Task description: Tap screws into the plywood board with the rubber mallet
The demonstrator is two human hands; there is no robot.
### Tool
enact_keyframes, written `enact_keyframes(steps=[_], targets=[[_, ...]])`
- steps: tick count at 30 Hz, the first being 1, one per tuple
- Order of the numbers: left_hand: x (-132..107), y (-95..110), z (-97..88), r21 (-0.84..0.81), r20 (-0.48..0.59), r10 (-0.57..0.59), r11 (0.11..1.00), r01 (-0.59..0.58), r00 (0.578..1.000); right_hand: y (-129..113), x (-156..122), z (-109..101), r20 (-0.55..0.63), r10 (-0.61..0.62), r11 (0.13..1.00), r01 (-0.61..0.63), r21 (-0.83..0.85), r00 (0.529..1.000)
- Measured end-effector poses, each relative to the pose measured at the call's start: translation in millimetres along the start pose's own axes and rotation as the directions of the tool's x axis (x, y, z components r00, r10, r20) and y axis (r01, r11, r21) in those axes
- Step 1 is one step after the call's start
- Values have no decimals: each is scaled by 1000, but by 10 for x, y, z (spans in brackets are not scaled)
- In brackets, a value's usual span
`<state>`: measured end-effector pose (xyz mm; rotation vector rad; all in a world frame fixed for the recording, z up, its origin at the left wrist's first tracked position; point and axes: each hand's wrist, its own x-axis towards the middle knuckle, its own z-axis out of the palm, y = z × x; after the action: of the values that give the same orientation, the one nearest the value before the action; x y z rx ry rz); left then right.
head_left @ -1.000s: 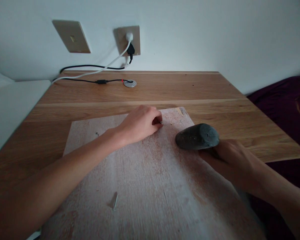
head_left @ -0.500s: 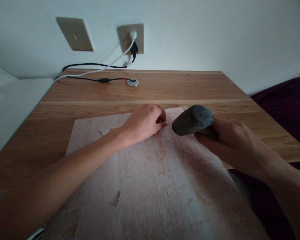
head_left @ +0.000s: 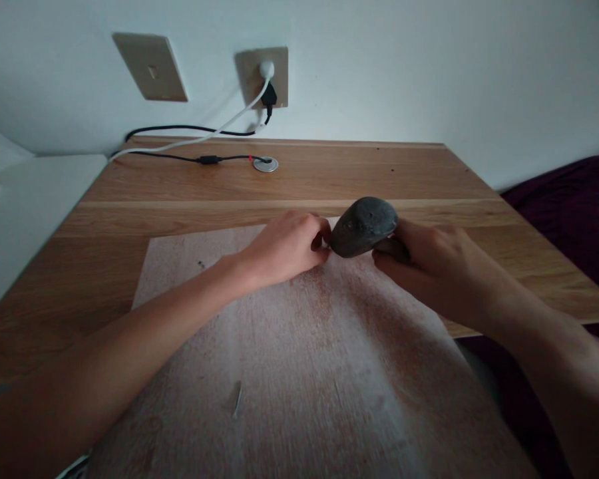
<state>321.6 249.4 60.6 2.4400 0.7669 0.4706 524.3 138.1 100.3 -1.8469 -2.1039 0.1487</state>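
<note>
My right hand (head_left: pixel 429 266) grips a dark grey stone (head_left: pixel 363 226) and holds its blunt end right against the fingertips of my left hand (head_left: pixel 284 247). My left hand is pinched closed near the far edge of a pale reddish plywood board (head_left: pixel 299 359); what it pinches is hidden between fingers and stone. A loose nail (head_left: pixel 237 400) lies on the near part of the board. A small dark mark (head_left: pixel 200 265) sits near the board's far left corner.
The board lies on a wooden desk (head_left: pixel 329 179) against a white wall. A white cable and a black cable (head_left: pixel 199 159) run from a wall socket (head_left: pixel 264 76) to a round metal grommet (head_left: pixel 265 164). Dark purple bedding (head_left: pixel 569 193) is at the right.
My right hand has swung the stone left and away from me, from the board's right side up to my left fingertips. My left hand has stayed pinched in place.
</note>
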Motion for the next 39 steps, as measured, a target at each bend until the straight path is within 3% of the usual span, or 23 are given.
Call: enact_keyframes(steps=[5,24,29,33,39], targets=[[5,-20,6,-1,-36,-18,1000,17,999,-13,-4,-8,-48,23,999,-22,26,999],[18,-59,35,-56,-50,-9,998,6,999,-79,-52,13,-11,57,998,-57,8,998],[23,-36,21,-36,-47,-6,999,4,999,-72,-71,26,-62,70,998,-70,0,996],[27,-26,3,-45,-28,4,999,-5,1000,-79,-87,36,-19,79,996,-80,-28,997],[25,-60,11,-72,-44,18,997,-21,999,-124,-115,4,-55,63,997,-65,-30,996]])
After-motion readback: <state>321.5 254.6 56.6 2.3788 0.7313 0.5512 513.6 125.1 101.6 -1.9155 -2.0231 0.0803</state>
